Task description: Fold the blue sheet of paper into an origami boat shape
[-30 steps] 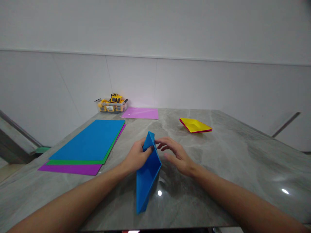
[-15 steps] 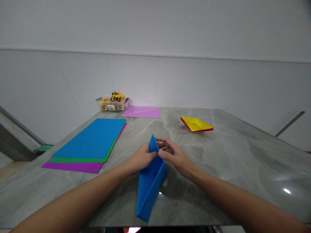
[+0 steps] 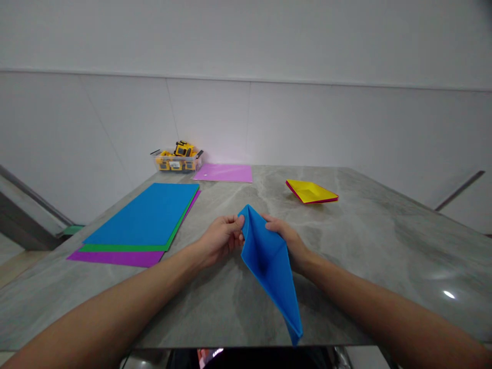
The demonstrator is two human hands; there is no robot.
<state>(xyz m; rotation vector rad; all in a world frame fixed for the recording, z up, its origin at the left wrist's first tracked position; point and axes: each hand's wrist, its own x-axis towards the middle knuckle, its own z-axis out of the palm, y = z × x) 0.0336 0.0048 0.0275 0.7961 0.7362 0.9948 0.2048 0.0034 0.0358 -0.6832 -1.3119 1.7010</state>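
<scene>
A folded blue paper boat (image 3: 271, 256) is tilted in front of me, its hollow facing up and its near point angled toward the table's front edge. My left hand (image 3: 225, 236) pinches the far left corner between thumb and fingers. On the other side, my right hand (image 3: 288, 238) grips the far right wall, thumb on the rim; its other fingers are hidden behind the paper. Farther back to the right rests a yellow folded paper boat (image 3: 311, 191) with a red outer layer.
Blue sheets (image 3: 144, 212) lie over a green sheet (image 3: 126, 248) and a purple sheet (image 3: 115, 257) at left. A clear bin (image 3: 177, 163) of yellow toy vehicles stands at the back, beside a pink sheet (image 3: 225, 173). The grey table (image 3: 369, 246) meets a white wall.
The blue paper boat has swung round, its near end moving right, and its hollow has spread wider. My hands have moved apart to its two far sides. The view has tipped slightly downward.
</scene>
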